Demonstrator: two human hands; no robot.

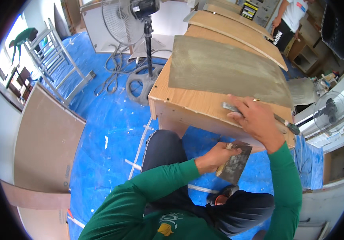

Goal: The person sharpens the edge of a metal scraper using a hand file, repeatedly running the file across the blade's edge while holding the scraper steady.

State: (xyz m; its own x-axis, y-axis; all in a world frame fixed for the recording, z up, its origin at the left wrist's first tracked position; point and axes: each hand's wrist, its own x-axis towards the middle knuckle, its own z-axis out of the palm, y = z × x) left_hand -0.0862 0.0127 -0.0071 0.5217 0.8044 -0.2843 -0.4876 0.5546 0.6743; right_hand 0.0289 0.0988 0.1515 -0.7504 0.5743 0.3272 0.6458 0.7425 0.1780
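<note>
We see blue floor sheeting (100, 148) spread under the whole work area, with a wood-grain cabinet (196, 95) standing on it, right of centre. A streaked grey-green layer (226, 64) covers much of the cabinet's top, leaving a bare wooden strip along the near edge; we cannot tell whether it is a coating or a thin sheet. Beyond it, on the far side, lie more wood-faced panels (236, 34). On our left stands a large brown board (48, 140), and past it a metal ladder (71, 56). A pedestal fan (149, 52) rises just left of the cabinet, loops of cable (114, 66) beside its base. At far right a co-worker in a white shirt (294, 16) stands near the panels.

Our right hand (256, 118) is over the bare strip, fingers slightly bent above a narrow metal-ended tool (230, 107); we cannot tell whether they grip it. Our left hand (216, 156), in front of the cabinet's near side, is closed around the pale handle of a broad scraper (238, 164), its thumb along it and its smeared rectangular blade to the right. The smallest thing is a ring (256, 99) on our right hand.
</note>
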